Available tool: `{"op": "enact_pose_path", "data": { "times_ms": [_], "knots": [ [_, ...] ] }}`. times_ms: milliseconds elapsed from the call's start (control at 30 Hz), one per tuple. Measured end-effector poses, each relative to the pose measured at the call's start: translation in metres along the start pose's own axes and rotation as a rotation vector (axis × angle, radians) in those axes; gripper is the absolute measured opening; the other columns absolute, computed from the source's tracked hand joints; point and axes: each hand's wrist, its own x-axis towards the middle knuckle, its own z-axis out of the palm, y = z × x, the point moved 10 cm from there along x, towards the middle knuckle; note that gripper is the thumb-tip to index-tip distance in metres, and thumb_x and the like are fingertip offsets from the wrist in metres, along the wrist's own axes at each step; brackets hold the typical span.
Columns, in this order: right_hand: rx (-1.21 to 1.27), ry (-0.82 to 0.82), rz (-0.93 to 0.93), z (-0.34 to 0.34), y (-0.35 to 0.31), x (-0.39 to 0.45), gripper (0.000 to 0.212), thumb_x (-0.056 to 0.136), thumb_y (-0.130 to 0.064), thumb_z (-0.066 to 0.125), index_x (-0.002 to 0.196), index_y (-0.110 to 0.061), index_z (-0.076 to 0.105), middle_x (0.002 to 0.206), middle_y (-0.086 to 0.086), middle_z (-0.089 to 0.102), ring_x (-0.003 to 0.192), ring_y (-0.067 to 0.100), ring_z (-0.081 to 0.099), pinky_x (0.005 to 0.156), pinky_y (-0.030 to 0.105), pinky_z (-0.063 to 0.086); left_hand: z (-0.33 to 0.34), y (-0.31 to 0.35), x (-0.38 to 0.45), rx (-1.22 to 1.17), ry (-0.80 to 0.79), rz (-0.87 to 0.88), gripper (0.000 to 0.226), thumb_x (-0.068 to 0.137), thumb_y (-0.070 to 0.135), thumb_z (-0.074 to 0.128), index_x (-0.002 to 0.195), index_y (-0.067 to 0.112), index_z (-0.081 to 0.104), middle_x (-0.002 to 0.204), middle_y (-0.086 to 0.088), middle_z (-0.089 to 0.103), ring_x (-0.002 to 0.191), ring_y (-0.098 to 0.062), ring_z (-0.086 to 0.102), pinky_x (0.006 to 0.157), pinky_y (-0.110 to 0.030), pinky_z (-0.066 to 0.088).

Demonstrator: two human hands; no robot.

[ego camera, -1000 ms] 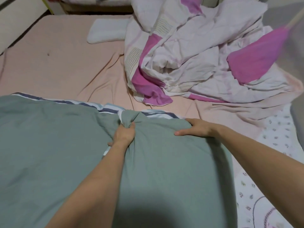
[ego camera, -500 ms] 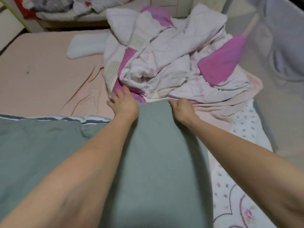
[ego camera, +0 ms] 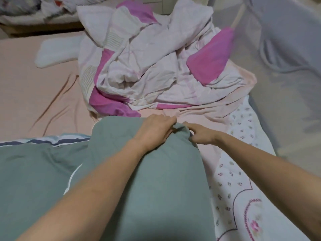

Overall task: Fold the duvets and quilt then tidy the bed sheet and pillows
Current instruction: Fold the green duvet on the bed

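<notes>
Both hands, left [ego camera: 154, 129] and right [ego camera: 202, 135], pinch green duvet [ego camera: 147, 180] corner, fold underway; pink-white duvet [ego camera: 156, 66] unfolded near bed's far edge.

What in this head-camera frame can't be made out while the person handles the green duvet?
- Right hand fingertips, head view: tucked behind the green duvet corner.
- Left hand fingers: curled into the fold, grip detail hidden.
- White pillow: right end covered by the pink and white quilt.
- Duvet's near end: cut off by the bottom edge, crossed by both forearms.
- Floral sheet pattern at lower right: blurred.
</notes>
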Motion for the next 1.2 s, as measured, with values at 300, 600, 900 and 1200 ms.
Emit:
{"op": "enact_pose_path", "data": {
  "times_ms": [300,600,900,1200],
  "knots": [
    [0.208,-0.019,-0.024,0.005,-0.026,-0.017,0.033,0.075,-0.037,0.073,0.099,-0.017,0.064,0.095,0.003,0.064,0.086,0.009,0.057,0.081,0.027,0.045,-0.022,-0.015,-0.037,0.323,0.251,-0.080,0.015,0.081,0.014,0.055,0.092,0.018,0.045,0.079,-0.006,0.055,0.071,-0.027,0.053,0.064,-0.036,0.024],
    [0.133,0.870,0.347,-0.067,0.020,-0.017,0.015,0.090,-0.019,0.051,0.091,-0.006,0.058,0.100,0.018,0.058,0.093,0.028,0.054,0.078,0.035,0.041,0.036,-0.083,-0.064,0.042,-0.323,-0.741,0.063,0.099,0.046,0.034,0.152,0.020,0.012,0.159,-0.007,0.015,0.146,-0.033,0.007,0.112,-0.062,0.003],
    [-0.419,0.375,0.166,0.095,-0.026,-0.029,0.060,0.100,-0.051,0.021,0.153,-0.026,0.009,0.161,0.004,-0.002,0.148,0.021,-0.004,0.118,0.040,-0.007,0.031,-0.064,-0.145,0.025,-0.414,-0.792,0.064,0.099,0.054,0.019,0.154,0.024,0.008,0.162,-0.002,0.001,0.148,-0.028,-0.004,0.116,-0.058,-0.002],
    [-0.329,0.542,0.071,0.178,-0.125,-0.139,0.061,0.097,-0.053,0.026,0.150,-0.022,0.026,0.159,0.009,0.015,0.147,0.020,0.009,0.119,0.037,0.000,0.012,-0.053,-0.367,-0.621,-0.225,-1.430,0.097,0.073,0.084,0.038,0.140,0.013,0.041,0.140,-0.018,0.047,0.127,-0.037,0.046,0.107,-0.050,0.036]
  ]
}}
